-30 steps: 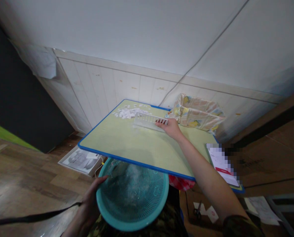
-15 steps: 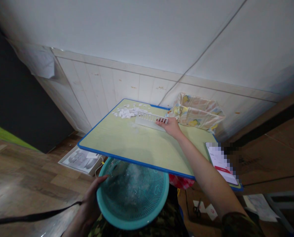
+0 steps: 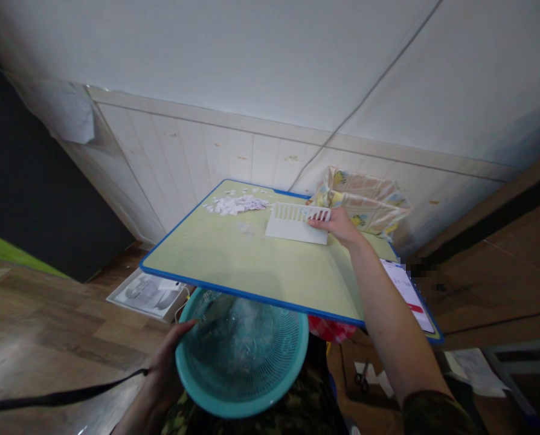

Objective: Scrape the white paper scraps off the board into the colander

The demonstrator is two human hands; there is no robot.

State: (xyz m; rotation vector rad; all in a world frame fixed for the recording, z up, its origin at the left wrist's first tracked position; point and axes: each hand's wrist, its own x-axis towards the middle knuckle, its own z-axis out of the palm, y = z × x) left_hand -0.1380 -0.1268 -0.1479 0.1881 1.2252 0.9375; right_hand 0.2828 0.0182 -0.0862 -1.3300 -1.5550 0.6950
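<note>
My right hand (image 3: 337, 226) is closed on the right end of a white slotted plastic piece (image 3: 297, 226), flat below with a row of slots above, over the table top (image 3: 252, 266). To its left lies a pile of small white pieces (image 3: 238, 204), with a few scattered around and a faint whitish patch nearer me. My left hand (image 3: 173, 347) grips the left rim of a turquoise plastic basket (image 3: 243, 405) under the table's front edge. Clear, shiny plastic-looking material (image 3: 243, 329) lies inside the basket.
A fabric-lined box with a lemon pattern (image 3: 365, 199) stands at the table's back right. A phone-like screen (image 3: 408, 296) lies on the right edge. The white wall (image 3: 197, 145) rises behind. On the floor are a white box (image 3: 147, 296) and scissors (image 3: 363, 377).
My right hand has moved right with the slotted piece, away from the white pile, and its flat side now shows more. My left hand still holds the basket.
</note>
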